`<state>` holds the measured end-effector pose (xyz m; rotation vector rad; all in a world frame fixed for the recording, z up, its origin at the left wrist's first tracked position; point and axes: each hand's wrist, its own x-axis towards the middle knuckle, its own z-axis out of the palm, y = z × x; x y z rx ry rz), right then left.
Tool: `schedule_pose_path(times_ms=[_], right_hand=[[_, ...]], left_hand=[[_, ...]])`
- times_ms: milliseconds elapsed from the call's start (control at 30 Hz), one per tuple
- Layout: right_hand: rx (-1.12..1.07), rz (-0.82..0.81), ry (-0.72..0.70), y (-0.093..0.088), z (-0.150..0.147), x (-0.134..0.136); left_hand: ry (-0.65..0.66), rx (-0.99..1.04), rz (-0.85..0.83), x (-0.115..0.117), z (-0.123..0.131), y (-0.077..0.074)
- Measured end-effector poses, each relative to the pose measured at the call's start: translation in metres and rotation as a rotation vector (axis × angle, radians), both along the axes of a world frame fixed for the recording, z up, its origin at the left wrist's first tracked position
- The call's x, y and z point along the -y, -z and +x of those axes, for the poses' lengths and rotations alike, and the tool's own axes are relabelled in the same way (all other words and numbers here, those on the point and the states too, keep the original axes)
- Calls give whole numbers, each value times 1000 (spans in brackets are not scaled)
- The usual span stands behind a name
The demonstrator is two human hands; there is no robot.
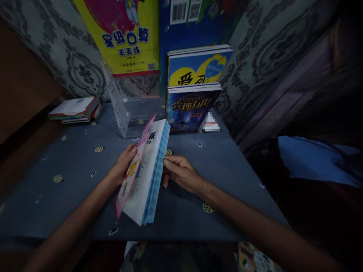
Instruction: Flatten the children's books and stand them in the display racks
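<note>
"While both hands are on one book, how far has the handling got?"

"Near its start, I'd judge. The pink-covered book (153, 166) is open close to the front, held above the surface (79, 158), before the clear stand (123, 115). Most of its leaves look unturned, and it is neither closed nor among the upright books."

"How is each hand placed?"

"The left hand (124, 163) is clamped on the cover side, thumb on the outside. The right hand (183, 173) has its thumb and fingertips at the blue page edges; whether they pinch a leaf or merely touch it, I cannot tell."

"What seems done elsewhere?"

"Several books are already upright at the back, while a small stack (75, 109) lies flat at the far left."

"Any writing you can read?"

"On the open page, a bold 藏; the rest of that title is hidden or too small. The yellow book (124, 62) at the back says 星级口算 and, beneath, 天天练, with a QR code low on its cover. Beside it, a tall blue book (187, 37) shows a barcode. In front of that, a blue-and-yellow book (176, 70) has a large 爱, its title partly covered. Foremost, a dark blue book (185, 119) reads 查理九世, with 'Charlie' in Latin letters above."
</note>
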<state>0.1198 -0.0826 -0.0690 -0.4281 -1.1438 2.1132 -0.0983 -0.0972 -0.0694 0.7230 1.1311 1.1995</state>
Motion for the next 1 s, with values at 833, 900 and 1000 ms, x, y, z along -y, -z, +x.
schedule_pose_path(times_ms=[833,900,1000], right_hand=[[604,1155,504,-22,11,-18],[605,1207,494,-23,9,-19],[620,1244,458,-29,7,-21]], left_hand=[[-53,-380,578,9,-44,-47],[-27,-378,562,9,-47,-39],[-22,-409,561,10,-49,-33]])
